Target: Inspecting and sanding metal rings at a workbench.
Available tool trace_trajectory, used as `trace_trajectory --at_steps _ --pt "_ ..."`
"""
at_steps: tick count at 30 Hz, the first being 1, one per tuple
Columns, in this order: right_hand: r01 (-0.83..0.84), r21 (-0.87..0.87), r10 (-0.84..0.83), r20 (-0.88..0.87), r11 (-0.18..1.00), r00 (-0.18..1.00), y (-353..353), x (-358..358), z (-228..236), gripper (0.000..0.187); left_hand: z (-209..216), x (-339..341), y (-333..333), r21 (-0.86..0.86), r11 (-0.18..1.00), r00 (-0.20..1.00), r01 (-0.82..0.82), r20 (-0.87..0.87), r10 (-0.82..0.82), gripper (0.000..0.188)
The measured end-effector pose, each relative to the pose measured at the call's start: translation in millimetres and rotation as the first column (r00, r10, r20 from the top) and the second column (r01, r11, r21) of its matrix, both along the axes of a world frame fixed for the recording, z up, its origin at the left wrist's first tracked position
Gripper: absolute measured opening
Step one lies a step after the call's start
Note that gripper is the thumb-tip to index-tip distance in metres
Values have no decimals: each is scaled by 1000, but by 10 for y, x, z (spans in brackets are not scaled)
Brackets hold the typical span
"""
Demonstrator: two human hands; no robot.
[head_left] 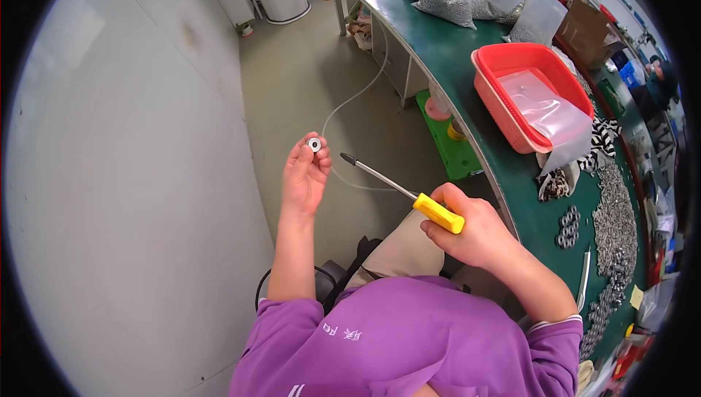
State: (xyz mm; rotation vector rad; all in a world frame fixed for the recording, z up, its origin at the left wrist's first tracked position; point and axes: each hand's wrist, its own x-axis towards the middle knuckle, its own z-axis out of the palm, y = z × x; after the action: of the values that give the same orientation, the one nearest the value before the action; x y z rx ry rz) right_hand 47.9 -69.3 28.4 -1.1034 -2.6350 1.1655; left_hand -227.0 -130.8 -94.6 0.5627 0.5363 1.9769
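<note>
My left hand is raised over the floor, with its fingertips closed round a small silver ring-shaped metal part. The part's dark centre hole faces me. In my right hand is a yellow-handled tool like a screwdriver, with a thin metal shaft and a dark, pointed, cone-like tip. My fingers wrap round its handle. That tip points up and left toward the ring part, with a gap between them.
A green-topped bench curves along the right. On it are a red plastic basket, clear bags of small metal parts, grouped rings and a long parts pile. A pale wall stands left; a thin hose hangs near the bench.
</note>
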Motion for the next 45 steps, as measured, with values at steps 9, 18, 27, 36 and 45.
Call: trace_trajectory --at_steps 9,18,27,36,45 --pt "-17 61 18 -14 998 1000 30 88 -158 33 97 85 32 -254 859 806 -445 -531 260 23" --pt "-42 109 38 43 993 998 81 94 -188 33 22 152 57 -39 787 329 -616 -921 211 36" --pt "-70 121 62 73 990 995 89 56 -219 31 78 223 57 50 720 31 -692 -995 99 69" --pt "-80 81 70 127 993 989 80 -5 -175 33 72 219 63 99 706 -51 -701 -995 89 70" --pt "-47 96 39 84 994 996 54 28 -174 34 138 277 113 104 714 -38 -692 -993 108 69"
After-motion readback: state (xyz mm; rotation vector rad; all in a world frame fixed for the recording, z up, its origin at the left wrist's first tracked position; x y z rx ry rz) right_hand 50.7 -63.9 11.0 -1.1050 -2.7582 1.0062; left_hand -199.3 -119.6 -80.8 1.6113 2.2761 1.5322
